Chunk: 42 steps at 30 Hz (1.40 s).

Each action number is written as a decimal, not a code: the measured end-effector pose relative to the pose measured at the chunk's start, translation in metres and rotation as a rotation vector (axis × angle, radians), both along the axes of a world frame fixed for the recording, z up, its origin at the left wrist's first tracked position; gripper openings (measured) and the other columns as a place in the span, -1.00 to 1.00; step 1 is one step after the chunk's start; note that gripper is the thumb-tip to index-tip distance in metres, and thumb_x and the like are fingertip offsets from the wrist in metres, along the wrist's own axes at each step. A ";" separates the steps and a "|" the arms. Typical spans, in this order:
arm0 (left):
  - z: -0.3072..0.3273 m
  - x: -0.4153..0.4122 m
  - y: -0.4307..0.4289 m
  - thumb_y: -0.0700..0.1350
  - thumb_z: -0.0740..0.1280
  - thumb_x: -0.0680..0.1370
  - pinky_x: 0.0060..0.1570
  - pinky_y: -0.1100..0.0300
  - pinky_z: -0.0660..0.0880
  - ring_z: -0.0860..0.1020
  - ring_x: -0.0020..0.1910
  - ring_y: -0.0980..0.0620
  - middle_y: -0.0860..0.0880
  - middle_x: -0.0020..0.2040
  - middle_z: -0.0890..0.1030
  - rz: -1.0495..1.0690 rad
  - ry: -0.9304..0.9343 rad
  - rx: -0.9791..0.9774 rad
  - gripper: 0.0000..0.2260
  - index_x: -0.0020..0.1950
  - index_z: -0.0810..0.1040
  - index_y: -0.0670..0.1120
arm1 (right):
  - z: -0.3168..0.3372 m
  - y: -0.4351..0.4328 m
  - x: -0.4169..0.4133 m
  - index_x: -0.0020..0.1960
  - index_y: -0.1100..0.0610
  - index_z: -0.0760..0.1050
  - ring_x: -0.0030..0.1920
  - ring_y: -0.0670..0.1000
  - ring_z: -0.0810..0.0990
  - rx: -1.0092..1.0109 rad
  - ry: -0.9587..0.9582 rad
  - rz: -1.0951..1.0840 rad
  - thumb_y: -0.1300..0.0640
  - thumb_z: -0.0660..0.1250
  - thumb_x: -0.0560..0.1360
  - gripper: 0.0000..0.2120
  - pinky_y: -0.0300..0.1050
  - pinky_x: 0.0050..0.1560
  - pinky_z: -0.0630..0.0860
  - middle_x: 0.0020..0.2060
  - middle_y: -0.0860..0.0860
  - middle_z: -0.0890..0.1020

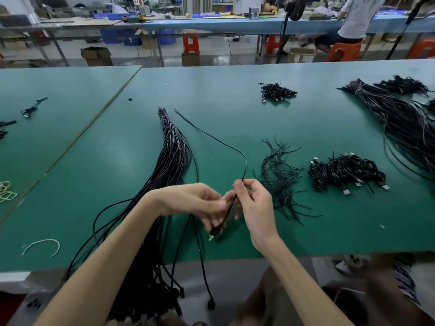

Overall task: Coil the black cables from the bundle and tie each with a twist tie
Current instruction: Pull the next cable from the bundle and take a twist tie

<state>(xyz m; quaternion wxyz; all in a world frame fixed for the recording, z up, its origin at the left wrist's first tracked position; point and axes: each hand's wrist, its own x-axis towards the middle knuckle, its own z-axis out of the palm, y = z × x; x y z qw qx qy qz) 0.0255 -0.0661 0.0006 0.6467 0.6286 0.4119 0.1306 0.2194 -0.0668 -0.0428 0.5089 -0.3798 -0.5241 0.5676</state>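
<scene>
A long bundle of black cables lies on the green table, tied near its far end, its near ends hanging over the front edge. One loose black cable curves from the far middle down to my hands. My right hand pinches this cable between thumb and fingertips. My left hand, blurred, has curled fingers around the cable's lower part by its plug end. A pile of black twist ties lies just right of my right hand.
Coiled, tied cables lie in a heap at right and a smaller heap farther back. Another large bundle spreads at far right. Rubber bands and a white tie lie at left. A person sits at a far bench.
</scene>
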 end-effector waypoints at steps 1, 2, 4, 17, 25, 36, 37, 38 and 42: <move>0.001 -0.003 -0.003 0.05 0.31 0.67 -0.04 0.13 0.62 0.69 -0.02 -0.13 -0.20 0.03 0.69 -0.103 0.007 -0.030 -0.66 0.15 0.59 -0.25 | -0.001 0.000 0.000 0.03 0.24 0.47 -0.32 0.06 0.68 0.006 0.005 -0.001 0.05 0.30 0.69 -0.77 -0.20 -0.44 0.47 -0.24 0.15 0.73; 0.001 -0.004 -0.005 -0.01 0.33 0.67 -0.07 0.14 0.62 0.70 -0.04 -0.12 -0.20 0.03 0.69 -0.179 0.005 -0.053 -0.69 0.18 0.59 -0.26 | -0.001 0.000 0.001 0.03 0.24 0.47 -0.30 0.07 0.68 0.011 0.014 0.002 0.06 0.30 0.69 -0.77 -0.20 -0.43 0.47 -0.23 0.15 0.73; 0.001 -0.005 -0.007 -0.09 0.37 0.66 -0.14 0.16 0.60 0.69 -0.13 -0.08 -0.17 -0.04 0.69 -0.194 -0.019 -0.054 -0.78 0.16 0.63 -0.23 | -0.002 0.001 0.002 0.03 0.23 0.49 -0.30 0.05 0.67 0.019 0.004 -0.007 0.07 0.32 0.68 -0.79 -0.20 -0.42 0.46 -0.23 0.14 0.72; -0.021 -0.004 -0.010 0.12 0.31 0.65 -0.37 0.34 0.43 0.45 -0.46 0.20 0.07 -0.31 0.52 0.036 -0.604 -0.039 -0.63 0.05 0.59 -0.21 | -0.005 0.001 0.001 -0.08 0.18 0.55 -0.40 -0.07 0.53 0.006 -0.103 0.021 -0.03 0.41 0.61 -0.72 -0.23 -0.34 0.46 -0.37 0.03 0.66; -0.029 -0.001 0.000 0.35 0.39 0.43 -0.21 0.29 0.45 0.44 -0.31 0.14 0.04 -0.18 0.49 0.446 -0.702 0.010 -0.44 0.11 0.62 -0.12 | -0.003 0.000 0.005 -0.09 0.19 0.52 -0.44 -0.04 0.49 -0.048 0.025 -0.006 0.01 0.44 0.60 -0.74 -0.29 -0.42 0.41 -0.35 0.08 0.66; -0.030 0.010 -0.002 -0.04 0.33 0.66 -0.07 0.15 0.59 0.60 -0.19 0.00 -0.16 -0.02 0.66 0.746 -0.536 0.156 -0.78 -0.07 0.60 -0.16 | -0.005 -0.001 0.002 -0.09 0.23 0.53 -0.44 0.06 0.54 0.017 -0.083 0.109 0.04 0.53 0.53 -0.72 -0.17 -0.36 0.48 -0.36 0.15 0.68; -0.030 0.010 -0.002 -0.06 0.33 0.65 -0.07 0.15 0.60 0.61 -0.21 0.00 -0.16 -0.03 0.67 0.775 -0.541 0.159 -0.79 -0.07 0.59 -0.17 | -0.005 -0.001 0.002 -0.09 0.24 0.54 -0.44 0.06 0.54 0.017 -0.089 0.116 0.03 0.53 0.52 -0.71 -0.17 -0.35 0.48 -0.36 0.15 0.68; -0.030 0.010 -0.002 -0.07 0.34 0.65 -0.07 0.15 0.61 0.62 -0.22 0.00 -0.17 -0.04 0.68 0.795 -0.546 0.157 -0.80 -0.07 0.59 -0.18 | -0.005 -0.001 0.002 -0.08 0.24 0.54 -0.44 0.06 0.54 0.017 -0.093 0.121 0.02 0.53 0.52 -0.70 -0.17 -0.35 0.49 -0.36 0.15 0.68; -0.027 0.011 -0.003 -0.06 0.34 0.65 -0.02 0.10 0.62 0.63 -0.18 -0.01 -0.14 -0.04 0.67 0.793 -0.541 0.121 -0.81 -0.02 0.58 -0.18 | -0.006 -0.001 0.001 -0.09 0.22 0.56 -0.45 0.05 0.54 0.010 -0.105 0.124 0.01 0.54 0.51 -0.71 -0.17 -0.36 0.49 -0.37 0.14 0.68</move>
